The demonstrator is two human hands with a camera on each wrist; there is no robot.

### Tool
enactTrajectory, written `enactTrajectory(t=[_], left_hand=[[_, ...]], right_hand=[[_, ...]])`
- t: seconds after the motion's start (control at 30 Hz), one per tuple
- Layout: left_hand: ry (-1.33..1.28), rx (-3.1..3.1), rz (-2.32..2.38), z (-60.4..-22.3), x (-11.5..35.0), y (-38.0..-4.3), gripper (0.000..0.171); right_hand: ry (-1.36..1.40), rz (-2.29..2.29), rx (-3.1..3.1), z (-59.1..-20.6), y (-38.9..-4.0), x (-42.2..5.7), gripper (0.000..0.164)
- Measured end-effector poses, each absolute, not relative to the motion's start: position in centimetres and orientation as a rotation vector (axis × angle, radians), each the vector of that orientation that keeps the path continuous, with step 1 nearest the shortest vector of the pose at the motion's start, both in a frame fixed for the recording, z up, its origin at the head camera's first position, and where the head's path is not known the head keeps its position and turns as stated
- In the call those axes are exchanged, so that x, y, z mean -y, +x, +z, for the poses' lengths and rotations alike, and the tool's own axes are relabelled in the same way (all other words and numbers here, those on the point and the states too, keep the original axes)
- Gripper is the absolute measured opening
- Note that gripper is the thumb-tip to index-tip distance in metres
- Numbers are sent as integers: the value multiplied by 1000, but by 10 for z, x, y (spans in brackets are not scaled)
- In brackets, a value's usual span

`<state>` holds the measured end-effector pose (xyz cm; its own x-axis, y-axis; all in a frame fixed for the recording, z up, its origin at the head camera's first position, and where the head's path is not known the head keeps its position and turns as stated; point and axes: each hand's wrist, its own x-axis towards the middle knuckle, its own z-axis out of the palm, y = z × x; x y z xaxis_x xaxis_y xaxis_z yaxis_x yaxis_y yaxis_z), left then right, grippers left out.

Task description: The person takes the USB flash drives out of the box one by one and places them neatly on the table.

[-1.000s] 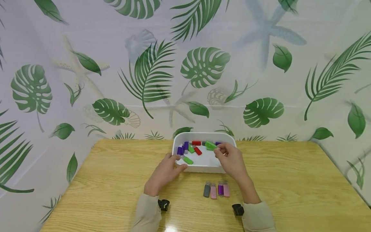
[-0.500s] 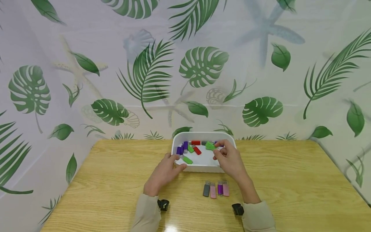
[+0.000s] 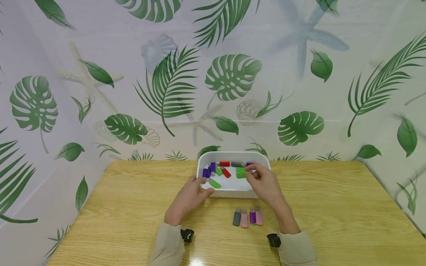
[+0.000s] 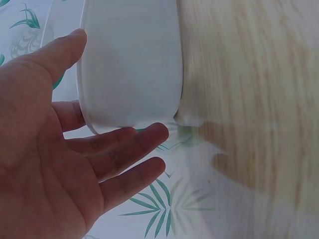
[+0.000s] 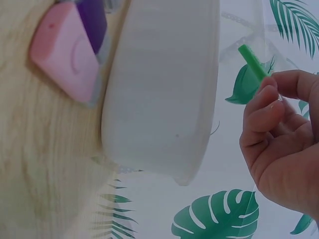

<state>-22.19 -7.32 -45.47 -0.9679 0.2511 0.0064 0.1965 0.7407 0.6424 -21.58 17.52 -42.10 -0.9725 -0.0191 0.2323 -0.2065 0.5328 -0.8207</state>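
My left hand holds the near left corner of a white plastic tray, thumb at the front rim and index finger reaching over the edge. The other fingers extend loosely past its end in the left wrist view. Over the tray's right half, my right hand pinches a green USB stick between thumb and index finger, raised above the rim in the right wrist view. More USB sticks lie inside: purple ones at the left, a red stick mid-tray, a grey stick at the back and a green stick in front.
On the wooden table before the tray lie a grey USB stick, a pink USB stick, a purple USB stick and another pink one, side by side. A leaf-patterned cloth hangs behind.
The right fingers have shifted their hold on the green stick, which has turned from slanted to nearly level. The left hand has stayed on the tray corner.
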Motion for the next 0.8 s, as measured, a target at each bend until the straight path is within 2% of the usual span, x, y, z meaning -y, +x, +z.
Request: enactTrajectory(t=[0.2,0.53,0.8], left_hand=[[341,-2854,1030,-455,73,-221,56],[378,-2866,1047,-455,73,-223,54],[377,-2865,1029,-456,73,-223,55]], right_hand=[[270,1399,2614,-421,-214,-174,13],[871,1217,2937,-417,-206,-165,12],[1054,1171,3162,-424,-203,-152,9]])
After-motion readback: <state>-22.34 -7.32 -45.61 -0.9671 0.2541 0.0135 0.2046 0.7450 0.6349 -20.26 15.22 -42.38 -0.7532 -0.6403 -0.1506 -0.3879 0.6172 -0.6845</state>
